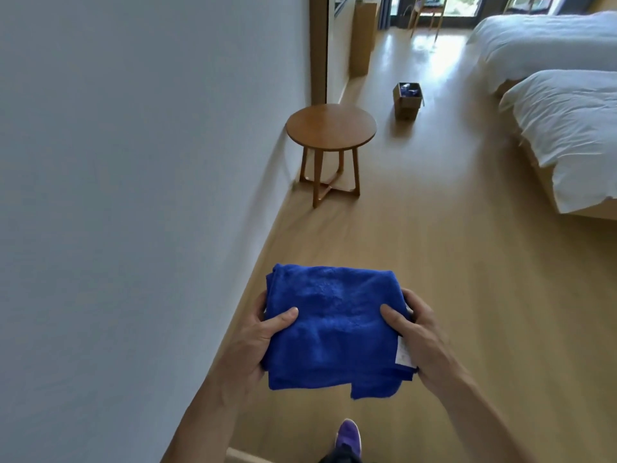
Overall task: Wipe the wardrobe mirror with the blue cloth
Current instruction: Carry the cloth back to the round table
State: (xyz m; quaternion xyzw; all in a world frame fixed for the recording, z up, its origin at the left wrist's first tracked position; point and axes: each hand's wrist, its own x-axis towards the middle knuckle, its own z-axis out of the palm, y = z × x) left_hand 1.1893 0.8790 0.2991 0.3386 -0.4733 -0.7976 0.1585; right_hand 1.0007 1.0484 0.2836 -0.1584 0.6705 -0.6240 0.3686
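Clasping blue cloth (334,329), left hand (253,342) and right hand (421,335); cardboard box (408,105) of perhaps blue packets (409,89).

The blue cloth (334,329) is folded into a rough rectangle and held roughly level by its side edges; a white tag (404,355) is seen at the right edge.

Light wood floor (417,245): round wooden side table (331,127) is set at left, open cardboard box (408,101) beyond it; two white beds (567,135) at right; purple shoe (349,436) nearest.
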